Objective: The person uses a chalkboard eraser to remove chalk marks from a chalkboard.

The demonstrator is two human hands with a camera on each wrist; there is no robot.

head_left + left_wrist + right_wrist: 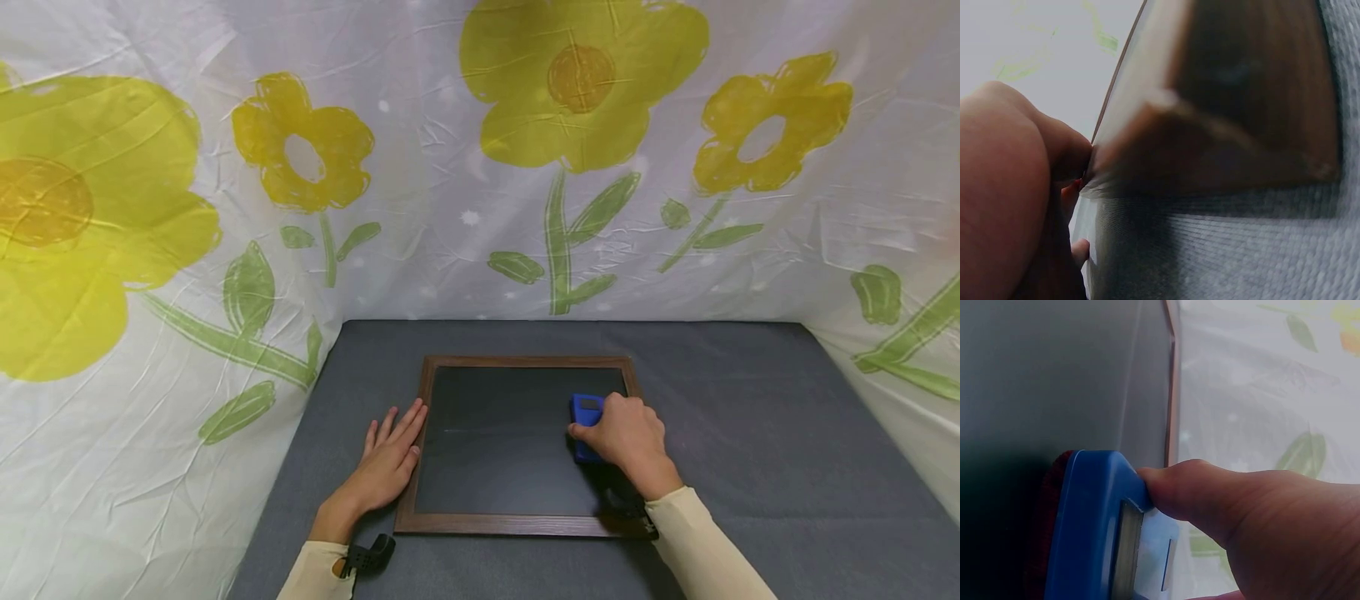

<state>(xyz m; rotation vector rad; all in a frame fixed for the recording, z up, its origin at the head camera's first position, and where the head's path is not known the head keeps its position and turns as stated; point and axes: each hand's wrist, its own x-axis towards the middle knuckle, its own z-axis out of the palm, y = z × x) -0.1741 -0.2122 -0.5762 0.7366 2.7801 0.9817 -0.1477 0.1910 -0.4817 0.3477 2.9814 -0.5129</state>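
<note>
Gripping a blue plastic block eraser (582,417) across its width, thumb on one long side, the person's right hand (632,433) holds it over the right half of a dark, smooth, rectangular board (495,450). From where I stand, that sideways grasp seems chosen so the dark red fuzzy pad (1038,537) can face the board while the fingers stay clear of it. Well apart from it, the left hand (384,473) lies with straight, slightly spread fingers against the left side of the brown wood-grain frame (510,524), holding nothing; I take it to be steadying the board against sideways pushes. The board lies flat on a dark grey cloth-covered table (750,450), squarely between the two forearms, probably so that both hands reach it easily.

Much escapes me. The right fingers opposite the thumb are mostly hidden behind the hand and eraser, and the right wrist view cuts off the eraser's lower end. I can't tell how hard the pad presses, or whether it touches all along. The right wrist and its black band cover the frame's near right corner. In the left wrist view a frame corner looms blurred, and a pale line (1126,394) on the board could be a mark or a reflection.
</note>
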